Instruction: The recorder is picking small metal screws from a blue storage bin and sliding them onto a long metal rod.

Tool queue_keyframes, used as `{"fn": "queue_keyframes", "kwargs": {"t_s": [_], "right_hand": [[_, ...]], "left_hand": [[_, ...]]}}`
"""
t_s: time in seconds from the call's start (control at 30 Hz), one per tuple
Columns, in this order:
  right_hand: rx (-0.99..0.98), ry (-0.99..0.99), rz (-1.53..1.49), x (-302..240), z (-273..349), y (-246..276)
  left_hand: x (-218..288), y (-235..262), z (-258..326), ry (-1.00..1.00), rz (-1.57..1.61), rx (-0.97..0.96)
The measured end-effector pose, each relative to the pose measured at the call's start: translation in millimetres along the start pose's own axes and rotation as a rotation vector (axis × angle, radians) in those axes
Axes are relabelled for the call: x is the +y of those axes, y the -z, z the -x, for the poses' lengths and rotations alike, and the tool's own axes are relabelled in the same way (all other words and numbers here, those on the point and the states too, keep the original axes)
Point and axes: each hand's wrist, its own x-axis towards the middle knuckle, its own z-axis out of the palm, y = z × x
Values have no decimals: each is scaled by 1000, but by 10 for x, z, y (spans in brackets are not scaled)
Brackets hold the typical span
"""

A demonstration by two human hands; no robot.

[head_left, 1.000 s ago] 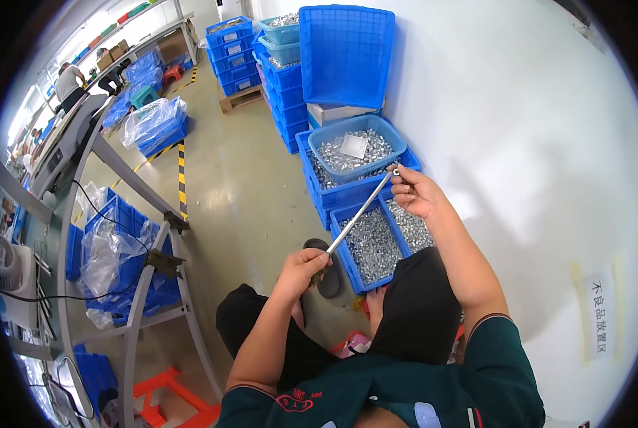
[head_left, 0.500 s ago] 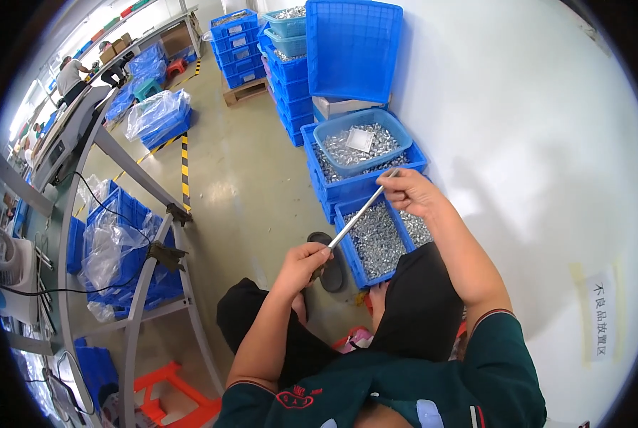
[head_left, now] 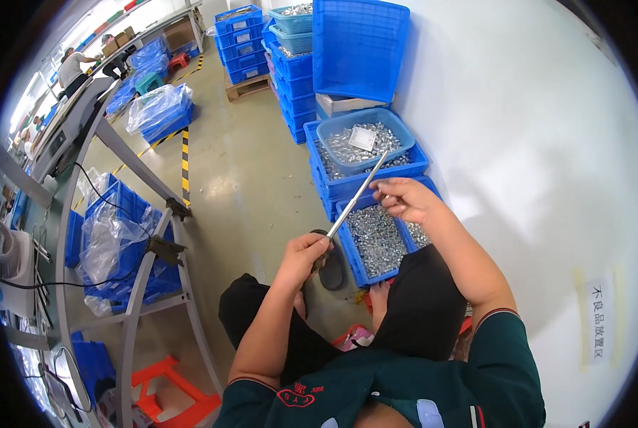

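Over the near blue crate (head_left: 353, 251), both hands are working one thin metal rod (head_left: 356, 194). Left hand (head_left: 306, 255) is clamping the rod's near end in a tight fist, fingers fully wrapped. Right hand (head_left: 406, 200) is sitting at the rod's middle, fingers curled narrow and pinching at it; what sits between the fingertips is too small to tell. Rod is slanting up to the far right, its tip reaching over the light-blue tub (head_left: 364, 140).

Near blue crate, on the floor by the person's knees, is holding a heap of small shiny metal parts (head_left: 376, 239). Light-blue tub, resting in a second blue crate (head_left: 361, 179) just beyond, is carrying more of the same parts plus a small clear bag (head_left: 362, 138). Stacked blue crates (head_left: 294, 93) are standing farther off along the white wall (head_left: 518, 143), an upturned blue crate (head_left: 359, 46) leaning behind the tub.
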Motion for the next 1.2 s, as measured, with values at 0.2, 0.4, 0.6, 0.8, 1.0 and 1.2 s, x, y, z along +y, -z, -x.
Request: {"fn": "queue_keyframes", "kwargs": {"t_s": [0.2,0.4,0.6,0.8,1.0,1.2], "right_hand": [[42,135,-232,-146,45,191],[124,206,-387,-147,57,157],[49,240,-334,-147,25,175],[82,341,-93,-166,68,96],[111,266,136,-2,44,-131],[-130,-68,237,192,43,-306]], "left_hand": [[-18,31,32,29,-65,-64],[-9,-32,74,56,-86,-77],[-45,-48,44,45,-80,-84],[-85,-23,16,77,-83,-64],[-105,-111,-21,10,-17,-46],[-17,-147,-63,30,9,-10]]}}
